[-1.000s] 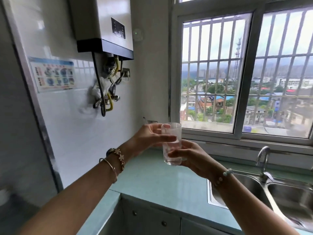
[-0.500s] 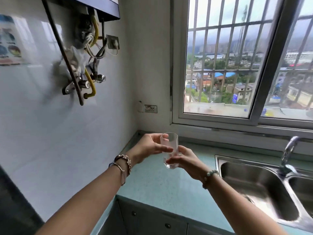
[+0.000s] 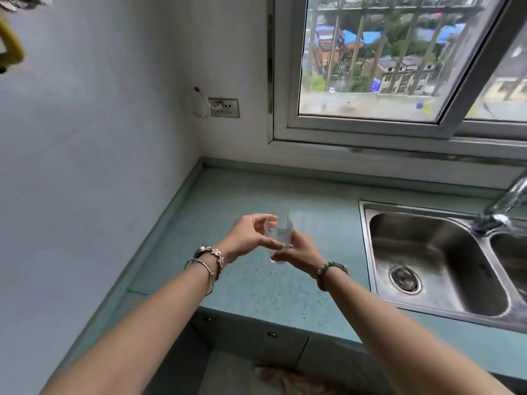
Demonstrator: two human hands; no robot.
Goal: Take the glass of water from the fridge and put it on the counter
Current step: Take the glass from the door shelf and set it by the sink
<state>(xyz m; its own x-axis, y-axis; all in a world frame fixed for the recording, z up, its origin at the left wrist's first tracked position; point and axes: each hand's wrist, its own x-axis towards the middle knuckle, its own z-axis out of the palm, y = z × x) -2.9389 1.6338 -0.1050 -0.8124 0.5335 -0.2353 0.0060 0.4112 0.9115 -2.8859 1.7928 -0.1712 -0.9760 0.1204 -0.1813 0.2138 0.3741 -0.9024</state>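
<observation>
I have the glass of water grasped in my left hand and right hand above the bench, so only setting it down is left.

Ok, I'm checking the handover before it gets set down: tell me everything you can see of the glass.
The glass is a small, clear, straight-sided tumbler that looks like plain glass, held roughly upright over the teal counter, left of the steel sink. The left hand grips its upper wall from the left; the right hand cups its lower part. Whether its base touches the counter cannot be told, and motion blur hides the water level.
</observation>
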